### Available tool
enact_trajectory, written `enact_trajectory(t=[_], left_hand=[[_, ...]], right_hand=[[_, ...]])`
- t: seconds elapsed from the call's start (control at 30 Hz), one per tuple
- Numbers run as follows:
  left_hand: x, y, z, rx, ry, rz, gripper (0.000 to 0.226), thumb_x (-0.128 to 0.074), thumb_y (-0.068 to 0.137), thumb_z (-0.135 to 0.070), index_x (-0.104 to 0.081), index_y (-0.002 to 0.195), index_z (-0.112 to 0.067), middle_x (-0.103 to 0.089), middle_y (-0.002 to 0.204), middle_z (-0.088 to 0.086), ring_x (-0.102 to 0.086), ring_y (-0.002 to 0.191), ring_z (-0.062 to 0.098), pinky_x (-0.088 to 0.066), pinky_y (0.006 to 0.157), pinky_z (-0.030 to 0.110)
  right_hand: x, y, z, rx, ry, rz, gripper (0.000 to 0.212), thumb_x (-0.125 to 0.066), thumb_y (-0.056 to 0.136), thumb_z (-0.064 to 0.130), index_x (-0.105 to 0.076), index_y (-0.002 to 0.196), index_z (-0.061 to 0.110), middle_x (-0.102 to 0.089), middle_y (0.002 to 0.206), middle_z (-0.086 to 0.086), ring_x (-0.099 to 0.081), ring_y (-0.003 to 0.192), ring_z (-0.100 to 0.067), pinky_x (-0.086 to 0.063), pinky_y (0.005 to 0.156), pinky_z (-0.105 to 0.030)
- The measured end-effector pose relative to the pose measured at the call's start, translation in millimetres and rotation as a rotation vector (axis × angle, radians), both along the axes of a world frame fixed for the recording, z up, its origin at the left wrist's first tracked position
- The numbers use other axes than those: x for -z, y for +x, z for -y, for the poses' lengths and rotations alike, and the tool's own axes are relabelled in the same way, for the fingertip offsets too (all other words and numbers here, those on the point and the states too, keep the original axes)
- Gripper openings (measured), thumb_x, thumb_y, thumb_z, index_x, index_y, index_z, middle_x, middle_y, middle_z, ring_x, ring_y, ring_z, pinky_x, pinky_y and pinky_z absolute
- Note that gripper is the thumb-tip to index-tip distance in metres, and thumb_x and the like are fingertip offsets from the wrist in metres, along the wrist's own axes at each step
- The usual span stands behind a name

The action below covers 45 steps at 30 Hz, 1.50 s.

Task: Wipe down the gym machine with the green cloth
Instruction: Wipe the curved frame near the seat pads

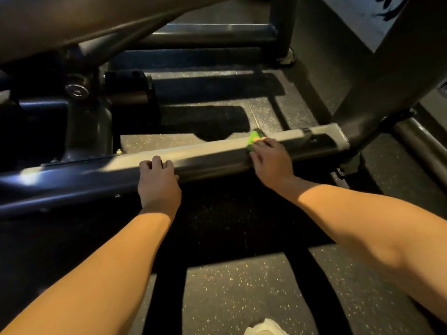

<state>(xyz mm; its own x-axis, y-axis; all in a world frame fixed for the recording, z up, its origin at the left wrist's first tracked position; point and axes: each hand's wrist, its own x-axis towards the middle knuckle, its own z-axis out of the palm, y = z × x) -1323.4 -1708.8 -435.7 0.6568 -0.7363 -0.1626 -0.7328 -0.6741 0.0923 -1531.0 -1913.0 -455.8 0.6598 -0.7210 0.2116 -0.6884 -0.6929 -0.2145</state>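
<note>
A long dark metal base bar (212, 155) of the gym machine runs low across the view, from lower left up to the right. My right hand (271, 160) grips the green cloth (254, 139) and holds it against the top of the bar near its right end; most of the cloth is hidden under the fingers. My left hand (158, 182) rests on the same bar farther left, its fingers curled over the top edge.
The machine's pivot housing with a bolt (77, 90) rises at the left. A thick angled post (387, 76) meets the bar's right end. More frame tubes (210, 32) lie beyond. Speckled rubber floor (242, 293) lies below, with a white shoe (264, 328) at the bottom edge.
</note>
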Motion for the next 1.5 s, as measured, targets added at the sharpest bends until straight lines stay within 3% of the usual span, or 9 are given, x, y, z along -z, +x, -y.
enact_trajectory(t=[0.2, 0.37, 0.53, 0.63, 0.8, 0.93, 1.17, 1.33, 1.5], left_hand=[[3, -3, 1, -0.009, -0.007, -0.006, 0.054, -0.056, 0.101, -0.027, -0.043, 0.151, -0.012, -0.039, 0.146, 0.012, -0.032, 0.134, 0.037, -0.05, 0.101, 0.046], [5, -2, 0, -0.033, -0.036, -0.021, 0.048, -0.054, 0.102, -0.029, -0.048, 0.147, -0.015, -0.038, 0.147, 0.01, -0.03, 0.134, 0.037, -0.052, 0.095, 0.048], [6, -7, 9, -0.037, -0.059, 0.029, 0.051, -0.053, 0.101, -0.039, -0.052, 0.143, -0.01, -0.039, 0.152, 0.016, -0.03, 0.139, 0.038, -0.032, 0.117, 0.049], [7, -18, 21, -0.023, -0.089, 0.033, 0.056, -0.056, 0.1, -0.044, -0.05, 0.144, -0.011, -0.03, 0.161, 0.016, -0.023, 0.148, 0.037, -0.02, 0.124, 0.047], [5, -39, 54, 0.083, -0.139, 0.008, 0.049, -0.057, 0.1, -0.042, -0.051, 0.142, -0.017, -0.037, 0.157, 0.013, -0.028, 0.145, 0.035, -0.029, 0.12, 0.047], [3, -48, 79, 0.133, -0.109, -0.001, 0.056, -0.053, 0.101, -0.048, -0.046, 0.147, -0.017, -0.041, 0.155, 0.013, -0.032, 0.144, 0.035, -0.031, 0.117, 0.046], [-5, -51, 97, 0.179, -0.029, -0.099, 0.054, -0.054, 0.101, -0.048, -0.049, 0.146, -0.018, -0.046, 0.15, 0.009, -0.033, 0.141, 0.035, -0.038, 0.113, 0.048], [-5, -48, 101, 0.194, -0.021, -0.119, 0.048, -0.056, 0.1, -0.048, -0.054, 0.138, -0.018, -0.047, 0.146, 0.009, -0.032, 0.141, 0.035, -0.045, 0.106, 0.049], [-6, -49, 110, 0.148, 0.034, -0.127, 0.047, -0.06, 0.098, -0.05, -0.061, 0.128, -0.015, -0.049, 0.14, 0.011, -0.032, 0.141, 0.036, -0.049, 0.103, 0.048]], right_hand=[[6, 42, -24, 0.211, 0.033, -0.139, 0.059, -0.02, 0.101, 0.04, -0.067, 0.116, 0.009, -0.066, 0.124, -0.016, -0.052, 0.121, -0.036, -0.035, 0.112, -0.048], [6, 99, -84, -0.178, 0.068, -0.1, 0.042, -0.041, 0.105, 0.03, -0.056, 0.14, 0.013, -0.058, 0.14, -0.01, -0.047, 0.133, -0.033, -0.029, 0.118, -0.045], [9, 61, -48, -0.378, 0.118, -0.046, 0.046, -0.05, 0.103, 0.023, -0.049, 0.149, 0.02, -0.048, 0.154, -0.004, -0.041, 0.144, -0.03, -0.025, 0.123, -0.044], [11, 17, -14, -0.255, 0.11, 0.033, 0.043, -0.057, 0.099, 0.017, -0.059, 0.142, 0.014, -0.056, 0.147, -0.009, -0.047, 0.138, -0.033, -0.028, 0.121, -0.042], [13, -47, 45, 0.052, 0.131, -0.026, 0.042, -0.046, 0.105, 0.023, -0.054, 0.147, 0.016, -0.048, 0.155, -0.007, -0.033, 0.15, -0.026, -0.021, 0.126, -0.038], [14, -9, 12, 0.277, 0.104, 0.034, 0.045, -0.044, 0.101, 0.018, -0.056, 0.143, 0.01, -0.046, 0.156, -0.01, -0.027, 0.152, -0.029, -0.018, 0.126, -0.041], [19, -13, -15, -0.132, 0.164, 0.08, 0.047, -0.047, 0.096, 0.013, -0.058, 0.142, 0.012, -0.05, 0.154, -0.006, -0.034, 0.15, -0.025, -0.022, 0.125, -0.039], [-12, -32, 79, 0.291, 0.236, -0.094, 0.032, -0.039, 0.104, 0.019, -0.064, 0.117, 0.004, -0.061, 0.125, -0.022, -0.054, 0.121, -0.039, -0.042, 0.1, -0.042], [-1, 3, 35, 0.335, 0.193, -0.077, 0.036, -0.035, 0.098, 0.019, -0.064, 0.115, 0.005, -0.061, 0.127, -0.019, -0.051, 0.125, -0.037, -0.036, 0.109, -0.042]])
